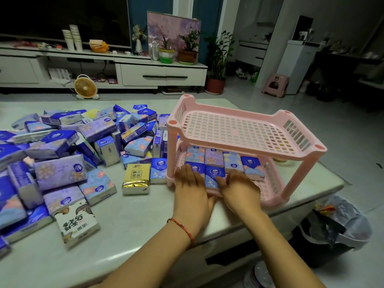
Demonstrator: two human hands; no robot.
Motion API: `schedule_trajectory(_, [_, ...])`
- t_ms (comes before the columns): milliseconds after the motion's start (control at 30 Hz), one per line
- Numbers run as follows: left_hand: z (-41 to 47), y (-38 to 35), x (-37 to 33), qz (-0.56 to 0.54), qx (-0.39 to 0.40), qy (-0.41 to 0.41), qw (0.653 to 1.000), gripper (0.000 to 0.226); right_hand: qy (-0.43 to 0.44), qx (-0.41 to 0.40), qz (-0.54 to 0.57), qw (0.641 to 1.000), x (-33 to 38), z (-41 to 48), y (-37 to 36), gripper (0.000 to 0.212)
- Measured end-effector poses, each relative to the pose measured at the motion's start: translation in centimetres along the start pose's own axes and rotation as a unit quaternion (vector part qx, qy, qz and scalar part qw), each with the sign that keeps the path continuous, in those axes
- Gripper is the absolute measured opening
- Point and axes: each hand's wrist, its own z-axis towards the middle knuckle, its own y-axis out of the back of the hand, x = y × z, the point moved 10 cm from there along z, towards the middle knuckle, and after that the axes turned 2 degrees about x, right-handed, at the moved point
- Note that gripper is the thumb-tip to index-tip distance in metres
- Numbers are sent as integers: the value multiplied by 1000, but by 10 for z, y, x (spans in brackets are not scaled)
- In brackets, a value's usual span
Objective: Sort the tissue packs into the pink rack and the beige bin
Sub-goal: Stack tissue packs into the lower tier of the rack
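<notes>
The pink two-tier rack stands on the right of the table, its top shelf bare. Several blue and purple tissue packs lie in rows on its lower shelf. My left hand lies flat on a dark blue pack at the shelf's front left. My right hand presses its fingertips and thumb against the neighbouring blue pack. A large loose pile of tissue packs covers the table's left half. The beige bin is not clearly in view.
A yellow-gold pack and a light blue pack lie just left of the rack. A white cartoon-printed pack sits near the front of the marble table. On the floor to the right stands a bagged waste bin.
</notes>
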Motion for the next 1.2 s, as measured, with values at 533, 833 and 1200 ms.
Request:
schedule_trajectory(533, [-73,80,194,-232,-187,287,911,37,355,-15,227,907,203,-69,-5,46])
schedule_trajectory(833, [-80,98,241,-117,-188,348,911,60,382,104,41,917,281,-73,-67,72])
schedule_trajectory(1200, [-84,99,258,-30,-142,437,887,46,285,48,100,952,270,-54,-55,52])
